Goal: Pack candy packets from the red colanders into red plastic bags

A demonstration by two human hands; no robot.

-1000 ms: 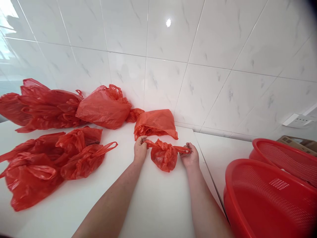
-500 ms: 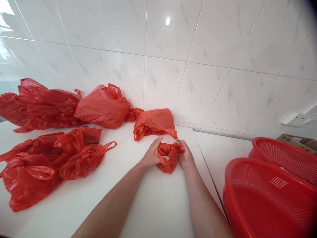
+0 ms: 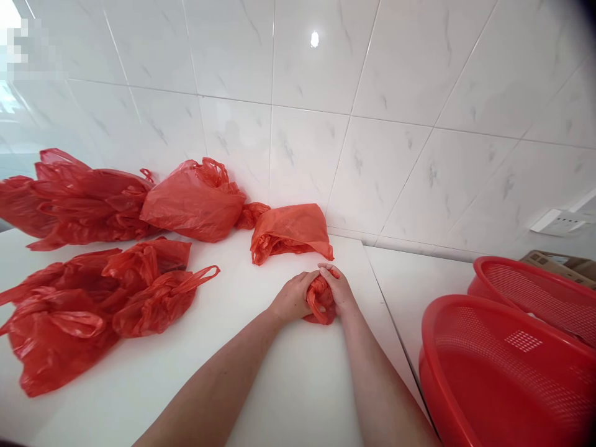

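There, just below the frame's centre, left hand [image 3: 292,299] and right hand [image 3: 339,289] cupped the red bag [image 3: 320,303], fingers curled snugly round both sides, presumably to bunch its loose plastic.

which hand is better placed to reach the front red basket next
Probably the right hand: it cups the small red bag from the side nearer the basket, while the left hand is farther across.

Light is bright and diffuse, strongest at far left. The wall [image 3: 307,124] shows 1 small glare spot, upper centre. Left-side bags [image 3: 60,360] carry sheen. Upper-left corner is pixelated; upper-right corner is dark.
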